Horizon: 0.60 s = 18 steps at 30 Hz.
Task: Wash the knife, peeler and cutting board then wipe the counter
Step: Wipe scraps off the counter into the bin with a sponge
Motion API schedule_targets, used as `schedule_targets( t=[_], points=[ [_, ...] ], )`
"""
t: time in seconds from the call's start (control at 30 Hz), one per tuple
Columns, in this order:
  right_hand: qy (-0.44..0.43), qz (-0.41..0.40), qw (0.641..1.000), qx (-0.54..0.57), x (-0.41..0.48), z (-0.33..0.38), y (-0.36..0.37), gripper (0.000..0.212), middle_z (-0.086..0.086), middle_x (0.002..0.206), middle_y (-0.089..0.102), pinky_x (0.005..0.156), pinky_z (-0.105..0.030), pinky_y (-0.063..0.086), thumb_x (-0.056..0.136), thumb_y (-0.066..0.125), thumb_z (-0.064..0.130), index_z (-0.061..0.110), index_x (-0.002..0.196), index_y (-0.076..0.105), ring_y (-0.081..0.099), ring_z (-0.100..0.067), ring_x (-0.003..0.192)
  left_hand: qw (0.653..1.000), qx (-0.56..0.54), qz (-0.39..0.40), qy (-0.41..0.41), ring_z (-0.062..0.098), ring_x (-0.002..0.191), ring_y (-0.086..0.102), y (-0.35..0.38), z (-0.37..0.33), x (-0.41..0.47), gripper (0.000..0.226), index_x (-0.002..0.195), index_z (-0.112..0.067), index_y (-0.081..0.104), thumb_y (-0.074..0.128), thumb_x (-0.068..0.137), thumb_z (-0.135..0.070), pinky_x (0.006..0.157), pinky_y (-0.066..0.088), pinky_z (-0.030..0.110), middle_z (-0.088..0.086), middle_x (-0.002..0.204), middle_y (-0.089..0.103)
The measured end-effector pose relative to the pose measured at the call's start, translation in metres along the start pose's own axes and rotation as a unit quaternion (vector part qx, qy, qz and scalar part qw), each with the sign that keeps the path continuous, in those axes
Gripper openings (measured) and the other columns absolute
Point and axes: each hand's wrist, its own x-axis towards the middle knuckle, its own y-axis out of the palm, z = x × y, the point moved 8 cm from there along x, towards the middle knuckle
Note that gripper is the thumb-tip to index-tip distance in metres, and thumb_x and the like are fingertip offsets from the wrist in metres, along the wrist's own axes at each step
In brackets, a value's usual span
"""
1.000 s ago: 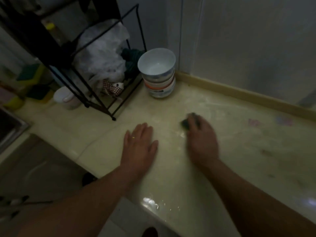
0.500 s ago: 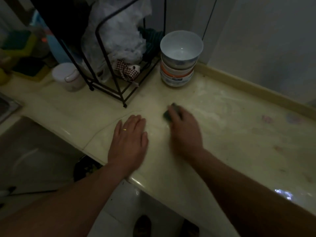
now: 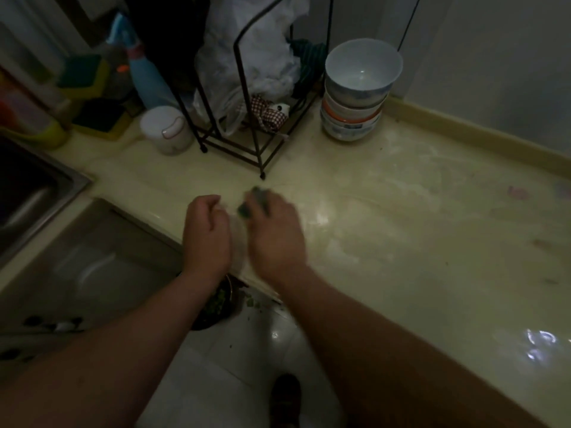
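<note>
My right hand (image 3: 276,233) presses a dark green scrub pad (image 3: 247,208) onto the wet, cream counter (image 3: 401,230) near its front edge. Only a corner of the pad shows past my fingers, and it is blurred. My left hand (image 3: 205,233) sits just left of it at the counter's front edge, fingers curled in, with nothing visible inside it. No knife, peeler or cutting board can be seen.
A black wire rack (image 3: 247,131) with a plastic bag stands behind my hands. Stacked bowls (image 3: 358,91) sit to its right by the wall, a white lidded cup (image 3: 167,131) to its left. The sink (image 3: 27,193) is far left. A bin (image 3: 216,304) sits on the floor below.
My right hand has dragged the pad leftward and toward the counter's front edge. My left hand has gone from flat on the counter to curled at the edge.
</note>
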Motion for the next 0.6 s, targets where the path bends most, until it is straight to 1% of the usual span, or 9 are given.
schedule_targets(
  t=[0.1, 0.17, 0.2, 0.27, 0.33, 0.4, 0.47, 0.5, 0.6],
  points=[
    [-0.101, 0.063, 0.993, -0.020, -0.034, 0.030, 0.016, 0.057, -0.010, 0.159, 0.041, 0.122, -0.048, 0.027, 0.100, 0.047, 0.043, 0.029, 0.155, 0.042, 0.039, -0.031, 0.142, 1.000, 0.009, 0.015, -0.002, 0.021, 0.121, 0.055, -0.011, 0.016, 0.005, 0.036, 0.132, -0.017, 0.058, 0.040, 0.102, -0.027, 0.104, 0.045, 0.036, 0.004, 0.131, 0.059],
    [-0.145, 0.069, 0.987, -0.029, -0.068, -0.002, -0.009, 0.047, -0.001, 0.155, 0.046, 0.116, -0.038, 0.034, 0.103, 0.046, 0.040, 0.034, 0.150, 0.048, 0.045, -0.027, 0.135, 0.993, 0.074, 0.073, 0.051, 0.023, 0.134, 0.049, -0.004, 0.015, 0.000, 0.046, 0.143, -0.015, 0.054, 0.036, 0.103, -0.028, 0.115, 0.037, 0.038, 0.006, 0.145, 0.055],
    [-0.134, 0.065, 0.988, -0.030, -0.086, -0.030, -0.028, 0.040, 0.004, 0.152, 0.047, 0.111, -0.034, 0.037, 0.106, 0.047, 0.039, 0.036, 0.145, 0.052, 0.048, -0.024, 0.130, 0.979, 0.142, 0.106, 0.102, 0.026, 0.141, 0.044, 0.002, 0.014, -0.005, 0.052, 0.148, -0.014, 0.051, 0.034, 0.102, -0.030, 0.120, 0.031, 0.041, 0.009, 0.153, 0.050],
    [-0.050, 0.044, 0.997, -0.027, -0.122, -0.104, -0.073, 0.035, 0.010, 0.151, 0.049, 0.108, -0.036, 0.042, 0.109, 0.049, 0.034, 0.041, 0.142, 0.054, 0.051, -0.021, 0.129, 0.928, 0.283, 0.149, 0.193, 0.027, 0.154, 0.028, 0.012, 0.022, -0.017, 0.059, 0.157, -0.016, 0.039, 0.029, 0.102, -0.034, 0.127, 0.016, 0.047, 0.010, 0.165, 0.035],
    [0.035, 0.029, 0.997, -0.058, -0.162, -0.168, -0.114, 0.042, 0.005, 0.154, 0.047, 0.108, -0.039, 0.045, 0.108, 0.048, 0.030, 0.043, 0.148, 0.047, 0.051, -0.026, 0.134, 0.894, 0.353, 0.175, 0.213, 0.025, 0.158, 0.014, 0.014, 0.032, -0.023, 0.061, 0.163, -0.019, 0.025, 0.023, 0.106, -0.042, 0.129, 0.008, 0.050, 0.008, 0.171, 0.020],
    [0.090, 0.013, 0.990, -0.108, -0.190, -0.199, -0.132, 0.050, -0.006, 0.159, 0.043, 0.110, -0.047, 0.045, 0.107, 0.042, 0.039, 0.032, 0.157, 0.043, 0.047, -0.035, 0.139, 0.874, 0.391, 0.187, 0.220, 0.025, 0.160, 0.007, 0.016, 0.033, -0.028, 0.067, 0.164, -0.020, 0.015, 0.019, 0.106, -0.052, 0.128, 0.004, 0.053, 0.009, 0.173, 0.011],
    [0.142, -0.019, 0.985, -0.101, -0.197, -0.187, -0.122, 0.054, -0.014, 0.157, 0.044, 0.110, -0.053, 0.044, 0.106, 0.040, 0.042, 0.020, 0.156, 0.045, 0.046, -0.039, 0.139, 0.853, 0.415, 0.203, 0.243, 0.026, 0.160, 0.002, 0.022, 0.027, -0.038, 0.072, 0.165, -0.022, 0.009, 0.018, 0.104, -0.060, 0.127, 0.003, 0.056, 0.009, 0.173, 0.006],
    [0.137, -0.036, 0.987, -0.081, -0.191, -0.165, -0.109, 0.053, -0.016, 0.154, 0.046, 0.109, -0.052, 0.044, 0.107, 0.042, 0.041, 0.015, 0.153, 0.049, 0.048, -0.040, 0.136, 0.843, 0.419, 0.217, 0.257, 0.025, 0.160, 0.000, 0.028, 0.023, -0.046, 0.074, 0.165, -0.023, 0.007, 0.017, 0.103, -0.062, 0.127, 0.004, 0.057, 0.008, 0.174, 0.004],
    [0.038, -0.011, 0.998, -0.046, -0.158, -0.064, -0.046, 0.046, -0.013, 0.152, 0.047, 0.111, -0.046, 0.040, 0.107, 0.050, 0.030, 0.018, 0.151, 0.050, 0.048, -0.037, 0.134, 0.824, 0.417, 0.244, 0.295, 0.022, 0.160, -0.002, 0.038, 0.018, -0.064, 0.068, 0.165, -0.026, 0.005, 0.017, 0.106, -0.057, 0.127, 0.006, 0.055, 0.003, 0.174, 0.001]
  ],
)
